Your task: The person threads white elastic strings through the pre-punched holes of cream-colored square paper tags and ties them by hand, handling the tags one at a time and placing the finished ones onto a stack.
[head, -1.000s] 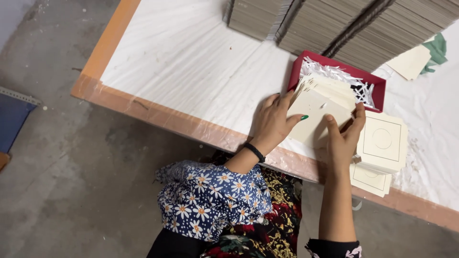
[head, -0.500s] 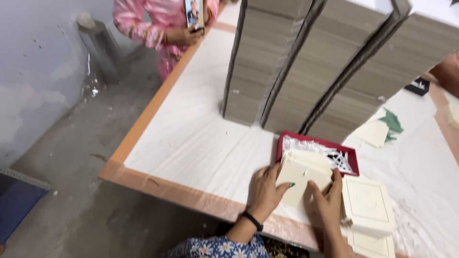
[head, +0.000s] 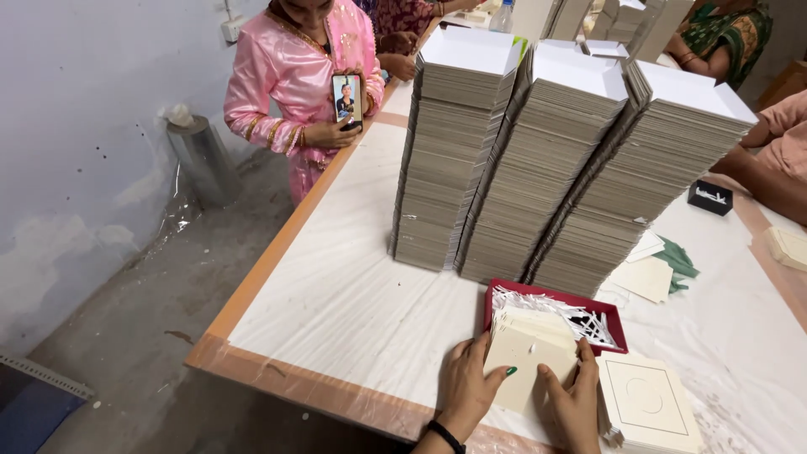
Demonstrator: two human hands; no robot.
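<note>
Cream cards (head: 528, 357) gripped before red tray (head: 618, 319).

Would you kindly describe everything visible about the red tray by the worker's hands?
The red tray is shallow and rectangular with low dark-red walls, apparently card. It lies flat on the white-covered table, in front of three tall card stacks. White paper strips fill it. The cream card bundle, held by the left hand and right hand, covers its near edge.
</note>
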